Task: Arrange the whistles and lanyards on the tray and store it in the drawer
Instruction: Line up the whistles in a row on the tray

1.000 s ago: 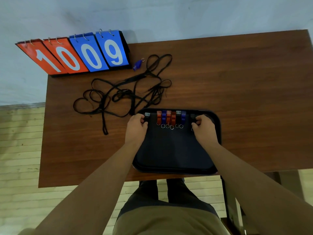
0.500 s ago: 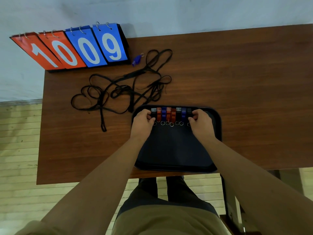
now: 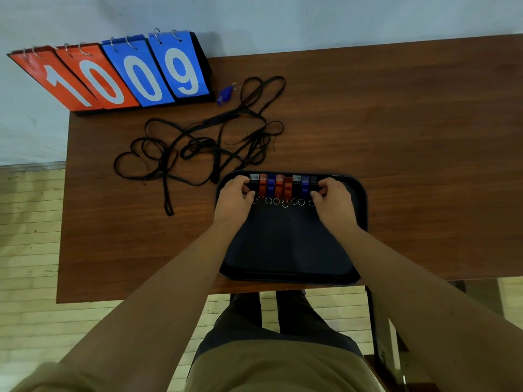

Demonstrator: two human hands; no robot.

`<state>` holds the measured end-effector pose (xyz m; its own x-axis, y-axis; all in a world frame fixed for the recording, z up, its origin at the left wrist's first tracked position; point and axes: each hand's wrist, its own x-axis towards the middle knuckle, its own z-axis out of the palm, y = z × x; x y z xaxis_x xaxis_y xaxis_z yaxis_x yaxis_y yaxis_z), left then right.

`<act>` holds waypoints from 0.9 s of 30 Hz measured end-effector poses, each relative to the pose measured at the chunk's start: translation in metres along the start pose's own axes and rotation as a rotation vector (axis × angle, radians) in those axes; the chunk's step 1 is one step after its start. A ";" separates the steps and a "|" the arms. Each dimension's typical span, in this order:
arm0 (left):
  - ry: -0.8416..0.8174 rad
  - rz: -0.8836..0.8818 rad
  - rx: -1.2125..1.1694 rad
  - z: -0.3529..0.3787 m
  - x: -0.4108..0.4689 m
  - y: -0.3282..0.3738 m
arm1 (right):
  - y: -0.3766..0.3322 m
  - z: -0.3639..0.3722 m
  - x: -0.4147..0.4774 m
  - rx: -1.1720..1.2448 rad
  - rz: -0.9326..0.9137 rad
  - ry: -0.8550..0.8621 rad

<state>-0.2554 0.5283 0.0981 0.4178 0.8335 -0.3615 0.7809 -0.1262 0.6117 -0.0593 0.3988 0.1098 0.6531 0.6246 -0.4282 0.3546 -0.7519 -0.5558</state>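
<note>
Both our hands have drawn inward along the far edge of the tray (image 3: 356, 222), and the row of whistles (image 3: 283, 186) they bracket is now packed side by side, where a second ago the end ones stood apart. Our left hand (image 3: 235, 198) presses the grey-capped end and our right hand (image 3: 331, 198) the dark end, fingers curled narrow against them; whether either actually pinches a whistle we cannot tell. We judge the row nearly squared. Still outside the tray are the tangled black lanyards (image 3: 203, 148), just beyond its far left corner, and one blue whistle (image 3: 225, 94) beside the scoreboard (image 3: 119, 77) on the wooden table (image 3: 396, 123). No drawer shows.
</note>
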 end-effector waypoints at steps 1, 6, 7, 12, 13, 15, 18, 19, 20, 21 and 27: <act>0.002 0.011 0.015 0.000 0.000 0.000 | 0.000 0.000 0.000 -0.002 -0.003 -0.001; -0.014 0.016 0.036 -0.001 -0.002 0.003 | 0.001 -0.002 -0.001 -0.006 -0.023 -0.006; -0.019 0.012 0.039 -0.002 -0.003 0.004 | 0.001 -0.003 -0.002 -0.010 -0.025 -0.006; -0.030 -0.002 0.042 -0.001 -0.009 0.006 | 0.001 -0.008 -0.002 -0.028 -0.028 -0.018; -0.028 -0.002 0.043 -0.002 -0.009 0.006 | 0.000 -0.010 -0.002 -0.032 -0.029 -0.020; -0.033 -0.005 0.035 -0.007 -0.007 0.009 | -0.001 -0.015 -0.002 -0.054 -0.037 -0.012; -0.028 -0.020 0.012 -0.017 -0.005 0.015 | -0.007 -0.025 0.001 -0.085 -0.064 0.014; -0.014 -0.020 0.008 -0.022 -0.004 0.016 | -0.011 -0.028 0.003 -0.093 -0.081 0.023; 0.001 -0.016 0.005 -0.026 -0.003 0.017 | -0.016 -0.031 0.005 -0.101 -0.101 0.032; 0.014 -0.011 0.001 -0.031 -0.002 0.018 | -0.022 -0.034 0.007 -0.109 -0.121 0.036; 0.105 0.019 0.005 -0.069 0.015 0.008 | -0.080 -0.028 0.033 -0.136 -0.250 0.009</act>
<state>-0.2751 0.5771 0.1459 0.3820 0.8827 -0.2739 0.7757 -0.1451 0.6142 -0.0474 0.4734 0.1605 0.5395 0.7930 -0.2830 0.5921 -0.5962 -0.5422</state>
